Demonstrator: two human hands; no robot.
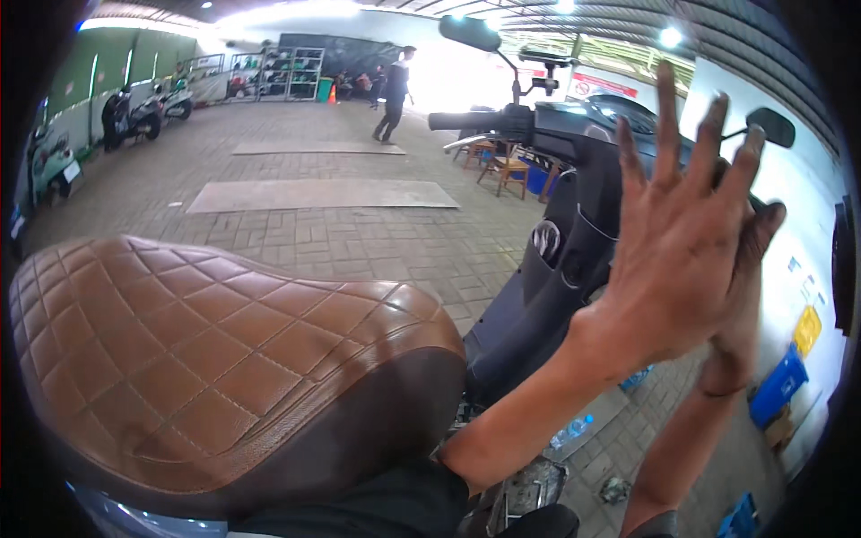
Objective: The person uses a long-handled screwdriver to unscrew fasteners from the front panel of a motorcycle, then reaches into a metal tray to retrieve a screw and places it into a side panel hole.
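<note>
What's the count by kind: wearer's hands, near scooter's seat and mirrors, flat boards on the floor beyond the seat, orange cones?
Hands: 2 (left hand, right hand)
Seat: 1 (brown quilted seat)
Mirrors: 2 (left mirror, right mirror)
Boards: 2 (nearer board, farther board)
Cones: 1 (orange cone)
Total: 8
</note>
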